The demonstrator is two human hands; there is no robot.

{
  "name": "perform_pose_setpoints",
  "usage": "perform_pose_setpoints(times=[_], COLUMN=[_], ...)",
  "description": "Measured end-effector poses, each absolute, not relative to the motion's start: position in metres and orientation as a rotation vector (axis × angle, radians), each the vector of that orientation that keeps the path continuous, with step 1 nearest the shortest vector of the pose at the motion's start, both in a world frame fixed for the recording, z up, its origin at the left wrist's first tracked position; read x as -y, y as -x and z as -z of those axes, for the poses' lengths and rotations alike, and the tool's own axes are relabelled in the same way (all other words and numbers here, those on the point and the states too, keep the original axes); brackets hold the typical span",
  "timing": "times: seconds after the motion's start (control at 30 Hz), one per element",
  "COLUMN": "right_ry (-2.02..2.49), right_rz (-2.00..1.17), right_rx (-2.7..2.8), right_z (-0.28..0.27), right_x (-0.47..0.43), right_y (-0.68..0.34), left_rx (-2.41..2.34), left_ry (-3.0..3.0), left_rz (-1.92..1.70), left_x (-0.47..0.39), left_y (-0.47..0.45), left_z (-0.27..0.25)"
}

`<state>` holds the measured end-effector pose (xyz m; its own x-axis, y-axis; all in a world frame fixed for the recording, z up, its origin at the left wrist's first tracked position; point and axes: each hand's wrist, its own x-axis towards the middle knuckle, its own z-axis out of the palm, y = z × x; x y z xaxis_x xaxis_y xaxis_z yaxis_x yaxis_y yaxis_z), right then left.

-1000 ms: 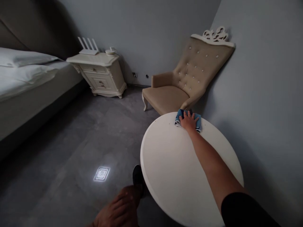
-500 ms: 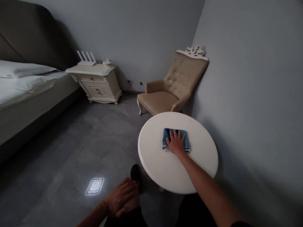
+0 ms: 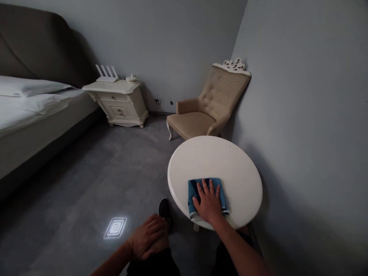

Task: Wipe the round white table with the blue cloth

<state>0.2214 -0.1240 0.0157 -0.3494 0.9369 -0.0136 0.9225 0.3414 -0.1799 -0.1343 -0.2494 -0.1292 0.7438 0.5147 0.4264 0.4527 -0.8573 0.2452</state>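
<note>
A folded blue towel (image 3: pixel 192 193) with darker patches and a pale edge lies on the round white table (image 3: pixel 244 176), close to its near rim. My right hand (image 3: pixel 209 203) presses flat on top of it, fingers spread and not wrapped round the cloth. Lower down, my left hand (image 3: pixel 151 235) rests over my bent knee, its fingers laid across it, and holds no object. Part of the towel is hidden beneath my right palm.
Behind the table stands a tan tufted armchair (image 3: pixel 194 122). A white nightstand (image 3: pixel 119 105) carries a router (image 3: pixel 107 79) beside the bed (image 3: pixel 43 115). My dark shoe (image 3: pixel 164 210) is left of the table, and a bright square pattern (image 3: pixel 115 227) shows on the floor. A grey wall rises at right.
My right hand and the towel have slid across the tabletop toward me and slightly left. My left hand stays on the knee.
</note>
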Motion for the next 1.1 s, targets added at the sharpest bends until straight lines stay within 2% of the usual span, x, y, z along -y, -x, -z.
perform_pose_setpoints(times=[0.17,0.4,0.63,0.83,1.1], right_ry=[1.886,2.032,2.117,2.076,1.990], right_rz=[-0.056,-0.018,-0.046,-0.008,-0.039], right_rx=[2.452,2.265,2.134,2.233,2.350], right_z=[-0.026,-0.026,-0.025,-0.028,-0.034], right_x=[0.000,-0.177,-0.279,-0.258,-0.099], right_y=[-0.213,-0.201,-0.195,-0.195,-0.193], left_rx=[-0.758,-0.779,-0.828,-0.777,-0.758], left_ry=[-2.849,-2.827,-2.866,-2.874,-2.852], left_rz=[-0.751,-0.849,-0.666,-0.675,-0.619], left_x=[0.251,0.250,0.254,0.245,0.236], left_y=[0.148,0.165,0.177,0.172,0.145], left_z=[0.139,0.164,0.175,0.165,0.128])
